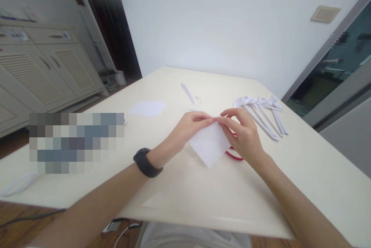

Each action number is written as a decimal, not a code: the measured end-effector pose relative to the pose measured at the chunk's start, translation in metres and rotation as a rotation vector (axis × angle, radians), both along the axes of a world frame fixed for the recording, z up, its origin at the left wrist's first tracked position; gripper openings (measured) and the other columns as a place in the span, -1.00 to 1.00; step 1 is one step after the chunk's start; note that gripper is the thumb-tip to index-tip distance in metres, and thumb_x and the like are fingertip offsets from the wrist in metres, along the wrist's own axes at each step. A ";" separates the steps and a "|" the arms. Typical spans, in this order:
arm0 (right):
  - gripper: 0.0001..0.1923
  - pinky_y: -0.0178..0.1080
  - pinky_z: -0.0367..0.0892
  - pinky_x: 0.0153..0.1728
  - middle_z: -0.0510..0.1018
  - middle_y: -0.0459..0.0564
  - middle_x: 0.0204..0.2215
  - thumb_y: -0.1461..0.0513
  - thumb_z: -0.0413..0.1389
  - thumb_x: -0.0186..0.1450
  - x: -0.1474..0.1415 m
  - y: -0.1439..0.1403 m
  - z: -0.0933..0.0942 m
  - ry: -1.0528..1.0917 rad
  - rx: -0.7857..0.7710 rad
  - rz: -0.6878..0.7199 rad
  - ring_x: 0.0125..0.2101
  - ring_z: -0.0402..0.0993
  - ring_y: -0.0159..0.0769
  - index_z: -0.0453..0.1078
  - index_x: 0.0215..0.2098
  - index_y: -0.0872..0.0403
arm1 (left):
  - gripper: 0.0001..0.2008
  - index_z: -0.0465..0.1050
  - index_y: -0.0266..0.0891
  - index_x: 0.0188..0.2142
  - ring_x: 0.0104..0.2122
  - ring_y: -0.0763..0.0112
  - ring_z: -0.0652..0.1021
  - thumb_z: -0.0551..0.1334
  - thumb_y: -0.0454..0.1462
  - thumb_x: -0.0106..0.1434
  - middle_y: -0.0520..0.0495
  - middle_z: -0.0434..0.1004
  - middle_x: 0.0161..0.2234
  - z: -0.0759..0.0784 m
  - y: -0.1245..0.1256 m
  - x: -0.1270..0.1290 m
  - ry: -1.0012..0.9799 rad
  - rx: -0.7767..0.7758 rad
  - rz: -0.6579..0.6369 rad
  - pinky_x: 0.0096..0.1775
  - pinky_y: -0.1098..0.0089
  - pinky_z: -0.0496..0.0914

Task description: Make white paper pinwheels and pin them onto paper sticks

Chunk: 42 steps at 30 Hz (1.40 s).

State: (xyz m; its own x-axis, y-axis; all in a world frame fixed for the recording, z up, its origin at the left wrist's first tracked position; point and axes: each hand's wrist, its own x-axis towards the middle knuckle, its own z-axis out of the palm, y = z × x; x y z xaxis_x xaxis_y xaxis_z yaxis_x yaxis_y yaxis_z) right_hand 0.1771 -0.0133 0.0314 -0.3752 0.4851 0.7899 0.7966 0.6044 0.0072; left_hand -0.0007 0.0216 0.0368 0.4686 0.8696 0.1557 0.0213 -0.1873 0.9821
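Over the middle of the table, a white sheet of paper (209, 145) hangs with one corner pointing toward me. My left hand (193, 122), below a black wristband (147, 163), is closed in a pinch on its upper edge. Close against those fingertips, my right hand (242, 128) is pinched as well, with its fingers at the same edge. A tiny white strand shows there, too small to make out. Partly hidden behind the right hand and the paper lie red handles (234, 155), seemingly of scissors.
Several rolled paper sticks with crumpled paper tops (261, 112) lie at the right. Thin white rolls (188, 93) and small bits (198, 98) are farther back. Flat white paper (147, 108) rests at the left, near a blurred-out patch. A wall (214, 27) stands behind the table.
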 end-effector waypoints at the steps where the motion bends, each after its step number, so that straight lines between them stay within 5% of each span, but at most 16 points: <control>1: -0.76 -0.19 0.25 -0.25 0.44 0.02 -0.23 0.38 0.02 0.24 0.000 0.000 0.000 -0.012 0.008 -0.002 -0.29 0.35 -0.30 0.39 -0.17 0.01 | -0.72 0.49 -0.26 -0.32 -0.29 0.32 0.49 0.19 -0.09 0.14 -0.11 0.53 -0.28 0.001 0.000 0.000 -0.001 -0.004 -0.004 -0.31 0.39 0.33; 12: -0.54 -0.13 0.24 -0.23 0.43 0.05 -0.16 0.47 -0.09 0.23 0.000 0.001 -0.006 -0.086 -0.013 -0.029 -0.24 0.33 -0.25 0.30 0.00 -0.07 | -0.74 0.52 -0.25 -0.29 -0.21 0.30 0.50 0.23 -0.13 0.12 -0.09 0.57 -0.27 0.003 0.001 0.001 0.019 0.091 0.080 -0.17 0.36 0.35; 30: -0.93 -0.19 0.29 -0.18 0.39 -0.01 -0.26 0.25 0.07 0.26 -0.006 -0.004 0.007 0.303 -0.264 0.069 -0.22 0.36 -0.28 0.39 -0.33 0.01 | -0.75 0.50 -0.24 -0.33 -0.28 0.30 0.52 0.17 -0.11 0.16 -0.08 0.56 -0.31 0.001 -0.003 0.003 0.148 0.273 0.024 -0.21 0.36 0.37; 42: -0.91 -0.26 0.27 -0.30 0.37 -0.06 -0.37 0.32 0.08 0.23 -0.007 -0.001 0.001 0.386 -0.309 0.090 -0.33 0.35 -0.34 0.31 -0.43 0.06 | -0.80 0.49 -0.24 -0.32 -0.29 0.33 0.52 0.19 -0.18 0.15 -0.07 0.56 -0.32 -0.001 -0.001 0.004 0.234 0.332 0.043 -0.24 0.39 0.38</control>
State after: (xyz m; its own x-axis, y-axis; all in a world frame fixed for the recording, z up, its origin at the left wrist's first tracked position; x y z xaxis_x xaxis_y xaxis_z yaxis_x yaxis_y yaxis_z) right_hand 0.1699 -0.0140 0.0325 -0.1353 0.6971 0.7041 0.6506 0.5985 -0.4675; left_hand 0.0036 0.0207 0.0361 0.4893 0.8094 0.3247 0.2514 -0.4874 0.8362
